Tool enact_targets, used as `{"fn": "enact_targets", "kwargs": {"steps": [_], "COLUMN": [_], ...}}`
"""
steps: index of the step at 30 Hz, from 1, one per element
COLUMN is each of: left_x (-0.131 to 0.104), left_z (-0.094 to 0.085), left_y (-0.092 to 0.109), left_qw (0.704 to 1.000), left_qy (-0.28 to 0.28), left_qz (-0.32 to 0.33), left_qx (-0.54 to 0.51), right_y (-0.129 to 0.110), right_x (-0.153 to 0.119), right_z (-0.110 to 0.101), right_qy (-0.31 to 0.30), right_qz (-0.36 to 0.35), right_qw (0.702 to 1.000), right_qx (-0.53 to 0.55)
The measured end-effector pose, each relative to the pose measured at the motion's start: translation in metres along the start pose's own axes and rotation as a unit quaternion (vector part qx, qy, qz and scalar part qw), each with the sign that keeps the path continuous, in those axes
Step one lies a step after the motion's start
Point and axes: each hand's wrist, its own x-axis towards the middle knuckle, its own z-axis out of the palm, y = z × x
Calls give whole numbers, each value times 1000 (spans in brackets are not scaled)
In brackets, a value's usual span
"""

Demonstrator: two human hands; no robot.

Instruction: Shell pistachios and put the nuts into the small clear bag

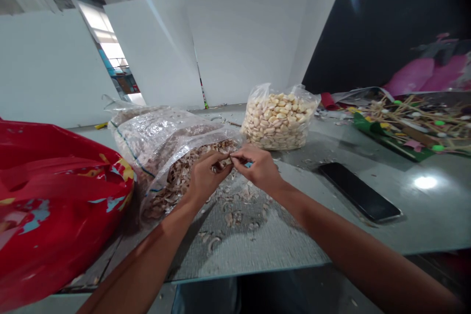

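Note:
My left hand (pixel 206 172) and my right hand (pixel 259 166) meet over the table, fingertips pinched together. Whatever sits between them is too small and hidden to make out. Just left of the hands lies a clear plastic sack (pixel 162 132), its mouth open and full of brown shell pieces (pixel 180 176). Behind my right hand stands a clear bag (pixel 281 120) filled with pale, flat, peeled seeds or beans. Loose shell scraps (pixel 235 216) are scattered on the grey tabletop (pixel 257 250) beneath my hands.
A black phone (pixel 358 190) lies right of my right forearm. A shiny red plastic bag or sack (pixel 55 196) bulges at the left. Thin sticks with coloured bits (pixel 408 120) pile up at the right, by a green sheet (pixel 390 142). White panels (pixel 246 44) stand behind the table.

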Motion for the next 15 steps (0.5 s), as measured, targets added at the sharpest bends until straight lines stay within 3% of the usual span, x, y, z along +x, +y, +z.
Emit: {"fn": "enact_targets", "kwargs": {"steps": [9, 15], "left_x": [1, -1], "left_z": [-6, 0], "left_y": [6, 9], "left_qw": [1000, 1000], "left_qy": [1, 2], "left_qz": [15, 31], "left_qx": [24, 0], "right_y": [-2, 1], "right_x": [-3, -3], "right_z": [8, 7], "right_qy": [-6, 26], "right_qz": [-6, 40], "right_qw": [998, 998], "right_qx": [-60, -52]}}
